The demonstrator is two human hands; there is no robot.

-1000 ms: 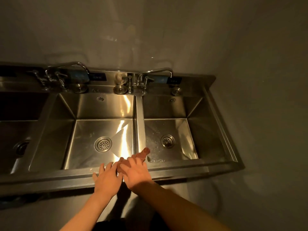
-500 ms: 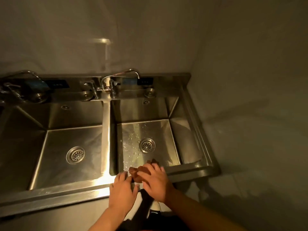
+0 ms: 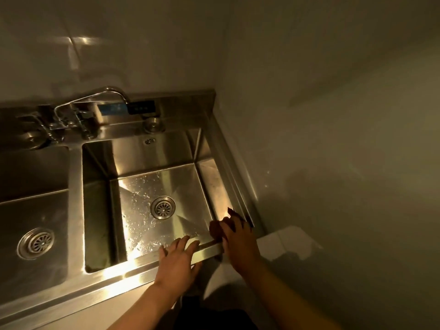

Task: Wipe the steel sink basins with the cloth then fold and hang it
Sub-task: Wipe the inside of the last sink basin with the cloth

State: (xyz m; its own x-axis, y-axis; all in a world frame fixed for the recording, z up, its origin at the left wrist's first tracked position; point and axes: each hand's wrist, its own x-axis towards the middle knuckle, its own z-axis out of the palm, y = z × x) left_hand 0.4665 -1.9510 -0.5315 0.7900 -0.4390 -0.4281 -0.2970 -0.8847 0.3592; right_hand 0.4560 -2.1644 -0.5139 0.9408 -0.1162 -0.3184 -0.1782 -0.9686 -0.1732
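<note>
My right hand [image 3: 239,244] presses a dark crumpled cloth [image 3: 217,228] onto the front rim of the right basin [image 3: 166,186], at its near right corner; the fingers curl over it. The cloth is bunched (no clear long axis). My left hand [image 3: 177,260] lies flat, fingers spread, on the brushed steel rim. Water beads around the round drain [image 3: 163,207].

1. Dark reddish-brown cloth [image 3: 217,231]: mostly hidden under right hand [image 3: 239,244]; shape unclear.
2. Left steel sink basin [image 3: 35,201]: cut off by left edge.
3. Chrome tap fittings [image 3: 59,122]: blurred, details unreadable.
4. Both forearms cut off at bottom edge.
</note>
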